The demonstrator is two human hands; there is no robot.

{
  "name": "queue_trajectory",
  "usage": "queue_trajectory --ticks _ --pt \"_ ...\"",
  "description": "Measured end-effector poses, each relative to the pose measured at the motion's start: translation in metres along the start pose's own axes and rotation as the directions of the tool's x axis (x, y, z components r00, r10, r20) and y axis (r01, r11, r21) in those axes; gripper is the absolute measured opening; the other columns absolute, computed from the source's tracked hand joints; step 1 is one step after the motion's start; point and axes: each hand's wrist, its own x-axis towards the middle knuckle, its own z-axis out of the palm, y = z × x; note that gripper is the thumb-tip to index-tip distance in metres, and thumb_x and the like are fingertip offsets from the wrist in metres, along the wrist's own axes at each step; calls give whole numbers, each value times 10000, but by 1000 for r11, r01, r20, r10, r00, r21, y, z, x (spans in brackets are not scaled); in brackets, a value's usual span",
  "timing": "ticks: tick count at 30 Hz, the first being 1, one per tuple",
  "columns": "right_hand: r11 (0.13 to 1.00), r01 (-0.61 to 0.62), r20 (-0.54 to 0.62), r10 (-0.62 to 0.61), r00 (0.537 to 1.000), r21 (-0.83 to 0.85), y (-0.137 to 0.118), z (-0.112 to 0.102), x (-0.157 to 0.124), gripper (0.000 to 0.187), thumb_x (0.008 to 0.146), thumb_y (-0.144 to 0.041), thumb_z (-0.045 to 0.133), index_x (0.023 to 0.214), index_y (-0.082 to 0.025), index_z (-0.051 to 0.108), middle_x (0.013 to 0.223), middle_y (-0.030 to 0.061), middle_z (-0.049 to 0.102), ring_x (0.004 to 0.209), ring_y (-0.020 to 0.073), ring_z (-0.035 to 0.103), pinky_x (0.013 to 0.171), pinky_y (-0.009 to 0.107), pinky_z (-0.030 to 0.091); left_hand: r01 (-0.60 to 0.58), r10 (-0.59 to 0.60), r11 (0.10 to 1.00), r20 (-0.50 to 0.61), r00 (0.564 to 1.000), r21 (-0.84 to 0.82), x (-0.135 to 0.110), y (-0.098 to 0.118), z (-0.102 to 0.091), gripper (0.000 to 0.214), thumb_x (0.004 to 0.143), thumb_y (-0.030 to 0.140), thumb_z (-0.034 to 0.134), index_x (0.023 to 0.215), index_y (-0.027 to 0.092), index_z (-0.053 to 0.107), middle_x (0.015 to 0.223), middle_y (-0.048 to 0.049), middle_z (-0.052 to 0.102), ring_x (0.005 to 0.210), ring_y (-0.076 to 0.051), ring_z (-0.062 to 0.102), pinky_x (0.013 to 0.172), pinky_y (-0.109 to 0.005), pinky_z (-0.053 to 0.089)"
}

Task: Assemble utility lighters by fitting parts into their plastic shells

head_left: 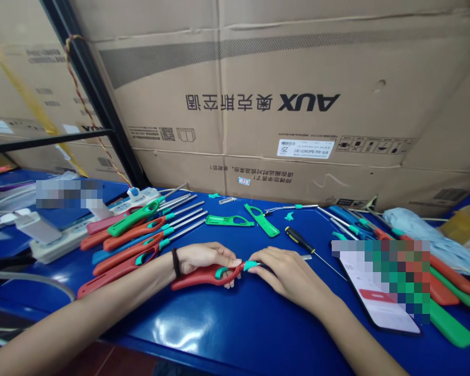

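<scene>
My left hand (pixel 203 256) is clamped around the long red plastic lighter with a looped grip (pixel 194 279), its butt pointing to nine o'clock and its front end to three. My right hand (pixel 288 271) has thumb and forefinger pinched on the turquoise plastic collar (pixel 250 265) at that front end; what lies beyond, under my palm, I cannot tell. The lighter is just above the glossy blue tabletop (pixel 172 329), close in front of me.

Taking the lighter as the dial's centre, one flat green plastic shell half (pixel 223 221) lies just past twelve, another green plastic shell half (pixel 272 228) between one and two. Toward two sits a slim screwdriver with a black-and-yellow handle (pixel 297 239). A black-edged phone with a pale lit screen (pixel 401 316) rests around three. Toward ten, a row of red, orange, blue and green plastic lighters (pixel 131 263) lies beside a white plastic power strip (pixel 49 253).
</scene>
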Motion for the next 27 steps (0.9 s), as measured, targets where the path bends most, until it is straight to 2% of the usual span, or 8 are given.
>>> queue_trajectory --ticks 5,11,17,21,24,27 --pt "998 57 7 -57 998 -10 -3 0 0 134 926 -231 510 986 -194 624 885 39 686 814 180 637 716 290 498 0 1 1000 8 1000 -29 0 -3 1 276 768 399 697 786 124 673 597 0 658 520 -119 591 603 -234 485" --pt "989 147 -54 -147 988 -1 -4 5 -1 167 939 -205 471 1000 -169 622 888 70 681 824 192 622 733 308 499 -26 26 998 -8 1000 -60 -1 -5 3 189 830 318 637 789 145 698 611 -10 672 503 -116 588 550 -213 464" --pt "991 94 -33 -91 995 91 -5 4 -2 155 922 -203 514 1014 -182 637 902 45 685 834 171 622 748 268 474 -32 30 999 -44 999 -44 -2 -4 9 202 831 306 619 772 126 688 575 -6 645 495 -115 573 526 -209 440" --pt "992 25 59 -32 998 125 -3 3 -2 197 945 -270 483 1026 -209 651 817 26 670 747 155 615 657 239 436 0 -1 1000 -83 997 -19 -4 -2 17 317 755 409 682 749 95 642 546 9 617 511 -113 564 579 -221 443" --pt "990 6 122 -23 992 142 0 2 -2 256 961 -328 445 961 -212 673 745 23 659 690 152 601 618 237 401 8 1 998 -128 992 69 -3 2 24 408 652 485 746 684 105 599 540 7 611 529 -124 565 614 -246 440" --pt "982 -3 116 -19 993 191 3 1 -4 258 959 -322 453 956 -217 688 764 27 681 691 150 605 639 239 404 -15 54 983 -210 976 182 -3 7 31 427 598 496 773 655 119 581 525 6 603 526 -127 559 586 -243 415"
